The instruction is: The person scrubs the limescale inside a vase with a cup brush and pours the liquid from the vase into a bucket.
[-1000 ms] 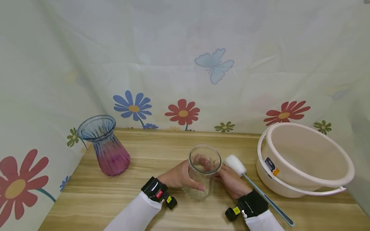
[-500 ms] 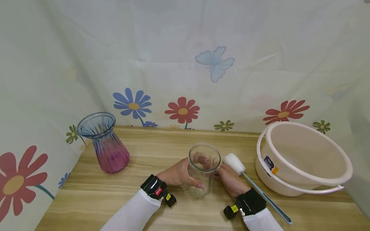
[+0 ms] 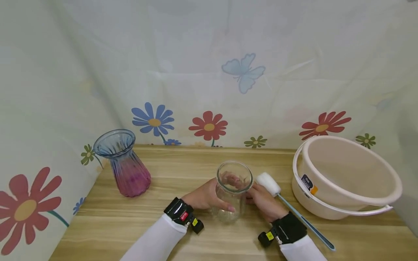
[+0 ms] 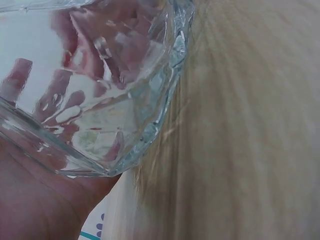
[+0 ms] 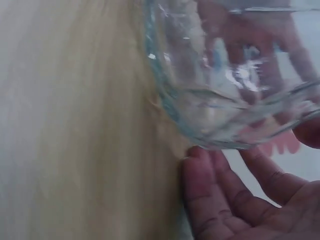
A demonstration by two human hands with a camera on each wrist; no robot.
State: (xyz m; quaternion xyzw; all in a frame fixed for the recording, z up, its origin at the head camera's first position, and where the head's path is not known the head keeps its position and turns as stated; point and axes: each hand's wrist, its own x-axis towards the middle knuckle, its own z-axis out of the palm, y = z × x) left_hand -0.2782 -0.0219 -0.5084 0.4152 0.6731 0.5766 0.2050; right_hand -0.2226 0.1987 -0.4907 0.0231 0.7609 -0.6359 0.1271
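A clear glass vase [image 3: 230, 208] with a wide round rim stands upright on the wooden table between both hands. My left hand [image 3: 209, 195] grips it from the left, its thumb across the front and its fingers round the far side, seen through the glass. At the vase's right side is my right hand [image 3: 264, 203]. In the right wrist view, the loosely extended fingers [image 5: 200, 180] of that hand have their tips right at the vase's lower edge. The left wrist view shows the palm [image 4: 45, 200] against the glass, with the thick faceted base beside it.
A white sponge brush [image 3: 268, 184] with a blue handle lies right of my right hand. Farther right stands a pale pink bucket [image 3: 351, 174], its handle lowered. A blue-to-pink ribbed glass vase [image 3: 130, 170] stands at the back left. A flower-printed curtain [image 3: 183, 72] hangs behind the table.
The head view has shifted slightly. Both hands and the clear vase keep their places on the table.
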